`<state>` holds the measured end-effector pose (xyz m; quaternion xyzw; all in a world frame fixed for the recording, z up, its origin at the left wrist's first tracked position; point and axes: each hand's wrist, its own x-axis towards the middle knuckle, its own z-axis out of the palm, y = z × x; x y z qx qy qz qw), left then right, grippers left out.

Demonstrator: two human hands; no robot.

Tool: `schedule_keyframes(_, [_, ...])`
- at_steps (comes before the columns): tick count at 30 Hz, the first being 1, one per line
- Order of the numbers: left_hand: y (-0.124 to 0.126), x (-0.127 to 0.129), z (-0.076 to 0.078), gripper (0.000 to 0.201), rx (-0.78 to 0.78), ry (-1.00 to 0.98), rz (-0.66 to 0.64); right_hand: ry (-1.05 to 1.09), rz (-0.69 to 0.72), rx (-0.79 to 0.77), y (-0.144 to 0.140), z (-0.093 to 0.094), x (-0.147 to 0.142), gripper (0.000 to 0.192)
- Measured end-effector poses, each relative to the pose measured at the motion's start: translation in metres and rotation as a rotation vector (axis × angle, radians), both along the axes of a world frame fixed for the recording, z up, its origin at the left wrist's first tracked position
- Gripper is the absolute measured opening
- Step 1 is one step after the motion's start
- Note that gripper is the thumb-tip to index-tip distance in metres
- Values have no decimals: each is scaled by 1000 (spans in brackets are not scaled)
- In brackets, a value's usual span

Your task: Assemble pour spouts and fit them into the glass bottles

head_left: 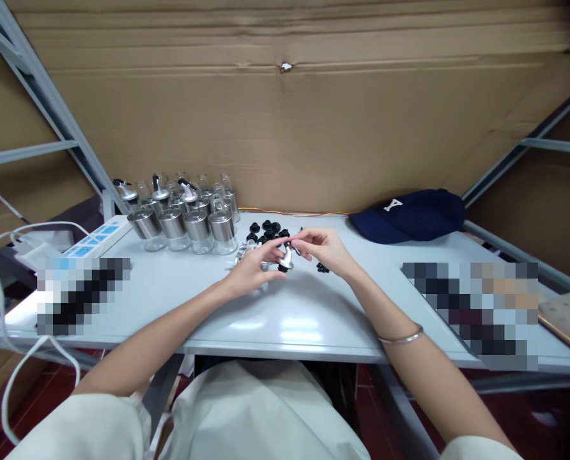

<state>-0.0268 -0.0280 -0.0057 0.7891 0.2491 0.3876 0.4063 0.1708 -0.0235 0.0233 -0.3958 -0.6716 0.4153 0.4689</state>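
Both hands meet over the grey table (294, 319), just in front of the pile of black stoppers (267, 231): the left hand (250, 271) pinches a small metal pourer cap (286, 257), the right hand (324, 248) grips its tip. Best, I judge, to brace the cap steady and seat the black piece squarely.

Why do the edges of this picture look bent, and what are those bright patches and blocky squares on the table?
Head view: the wide lens bows the shelf frames outward at the sides; overhead light leaves white glare on the glossy table near the front edge; two patches are pixelated blocks, one at left, one at right; the small part between the left hand and right hand is too small to see sharply.
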Motion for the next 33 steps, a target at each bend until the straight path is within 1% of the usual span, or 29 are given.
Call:
schedule_keyframes(10, [1,-1,0,66,21,5,30,7,31,25,1,-2,3,26])
schedule_keyframes(16, [4,-2,-3,67,35,-14,19,-3,97,25,0,1,5,22])
schedule_keyframes(26, [6,-3,-4,67,75,-18,31,-70,131,38,1,1,6,26])
schedule_keyframes(33, [7,-3,-5,67,71,-34,42,-59,109,60,2,-1,6,30])
